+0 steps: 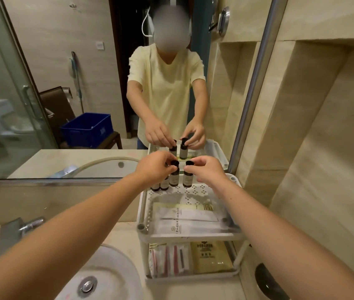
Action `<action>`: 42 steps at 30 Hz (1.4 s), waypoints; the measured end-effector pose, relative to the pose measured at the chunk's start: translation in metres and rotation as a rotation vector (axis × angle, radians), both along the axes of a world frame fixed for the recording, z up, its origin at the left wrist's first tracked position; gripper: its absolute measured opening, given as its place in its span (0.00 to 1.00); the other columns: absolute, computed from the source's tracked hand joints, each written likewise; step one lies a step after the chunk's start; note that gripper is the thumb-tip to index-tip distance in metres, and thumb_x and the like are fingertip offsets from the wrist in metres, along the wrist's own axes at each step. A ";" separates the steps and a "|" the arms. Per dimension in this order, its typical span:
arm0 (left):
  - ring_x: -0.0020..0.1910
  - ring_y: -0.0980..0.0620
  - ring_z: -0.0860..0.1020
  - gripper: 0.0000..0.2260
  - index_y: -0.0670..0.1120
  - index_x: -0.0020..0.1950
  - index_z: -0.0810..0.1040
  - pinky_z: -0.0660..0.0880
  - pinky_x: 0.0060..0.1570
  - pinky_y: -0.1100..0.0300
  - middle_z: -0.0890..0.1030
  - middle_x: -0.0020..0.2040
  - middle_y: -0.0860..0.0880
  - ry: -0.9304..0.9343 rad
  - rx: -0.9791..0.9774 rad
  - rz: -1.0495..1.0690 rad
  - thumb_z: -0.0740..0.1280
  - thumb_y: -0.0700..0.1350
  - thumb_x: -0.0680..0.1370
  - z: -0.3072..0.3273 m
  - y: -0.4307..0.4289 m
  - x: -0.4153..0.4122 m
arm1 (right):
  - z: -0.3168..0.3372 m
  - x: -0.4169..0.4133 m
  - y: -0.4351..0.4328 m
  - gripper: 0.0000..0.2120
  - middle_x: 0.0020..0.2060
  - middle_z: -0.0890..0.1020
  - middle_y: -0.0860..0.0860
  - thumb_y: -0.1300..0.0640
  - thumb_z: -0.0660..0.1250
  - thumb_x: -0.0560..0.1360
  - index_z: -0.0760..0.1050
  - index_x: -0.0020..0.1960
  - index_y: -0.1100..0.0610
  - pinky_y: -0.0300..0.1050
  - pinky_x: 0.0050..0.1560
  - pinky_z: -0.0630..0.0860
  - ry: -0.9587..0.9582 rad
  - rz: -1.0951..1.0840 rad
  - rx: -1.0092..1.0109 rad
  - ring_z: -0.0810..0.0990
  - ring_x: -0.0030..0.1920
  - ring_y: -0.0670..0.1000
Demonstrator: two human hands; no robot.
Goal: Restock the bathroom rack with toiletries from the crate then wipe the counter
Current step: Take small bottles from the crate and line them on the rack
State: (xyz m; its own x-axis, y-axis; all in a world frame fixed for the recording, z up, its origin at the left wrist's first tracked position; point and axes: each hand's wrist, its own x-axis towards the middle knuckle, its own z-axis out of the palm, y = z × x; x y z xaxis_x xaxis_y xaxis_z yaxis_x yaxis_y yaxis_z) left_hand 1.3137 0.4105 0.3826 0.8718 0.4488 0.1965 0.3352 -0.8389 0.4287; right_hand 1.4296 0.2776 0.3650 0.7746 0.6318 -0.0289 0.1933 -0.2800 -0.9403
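A white two-tier rack (193, 234) stands on the counter against the mirror. At the back of its top shelf stand several small dark bottles. My left hand (154, 168) pinches the black cap of one bottle (174, 177). My right hand (207, 171) pinches the cap of another bottle (187, 177) just to its right. Two more bottles (160, 185) stand further left, below my left hand. White sachets (184, 219) lie on the top shelf. The lower shelf holds wrapped toothbrushes (169, 260) and a yellow packet (210, 256).
A white sink (106, 276) with a metal drain lies at the lower left, its tap (20, 230) behind it. The mirror reflects a blue crate (87, 129) on a chair behind me. A dark round object (269, 282) sits on the counter right of the rack.
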 end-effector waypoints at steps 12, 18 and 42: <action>0.51 0.50 0.76 0.16 0.56 0.66 0.76 0.76 0.46 0.54 0.74 0.54 0.51 0.093 0.240 0.045 0.65 0.53 0.78 -0.032 0.016 0.019 | -0.025 0.016 0.029 0.10 0.36 0.82 0.41 0.55 0.79 0.67 0.77 0.37 0.46 0.38 0.39 0.74 -0.104 -0.002 -0.097 0.81 0.40 0.41; 0.50 0.50 0.76 0.16 0.56 0.67 0.76 0.72 0.41 0.57 0.74 0.53 0.51 0.063 0.270 0.061 0.65 0.52 0.78 -0.038 0.016 0.017 | -0.034 0.014 0.034 0.09 0.40 0.83 0.42 0.55 0.77 0.68 0.81 0.46 0.47 0.43 0.46 0.79 -0.136 0.015 -0.128 0.82 0.44 0.44; 0.42 0.61 0.75 0.14 0.56 0.63 0.75 0.74 0.40 0.65 0.74 0.51 0.58 -0.380 -0.131 0.221 0.68 0.49 0.78 -0.050 -0.012 -0.054 | -0.035 -0.058 0.014 0.12 0.43 0.79 0.43 0.60 0.69 0.71 0.73 0.48 0.45 0.41 0.41 0.77 -0.208 -0.012 0.088 0.78 0.39 0.44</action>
State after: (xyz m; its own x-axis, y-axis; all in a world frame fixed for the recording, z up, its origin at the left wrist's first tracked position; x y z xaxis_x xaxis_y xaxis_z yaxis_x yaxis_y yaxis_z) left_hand 1.2601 0.3983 0.3330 0.6297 0.6582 0.4126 0.2984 -0.6953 0.6538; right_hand 1.3713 0.2911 0.3303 0.7654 0.6158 0.1870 0.3829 -0.2022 -0.9014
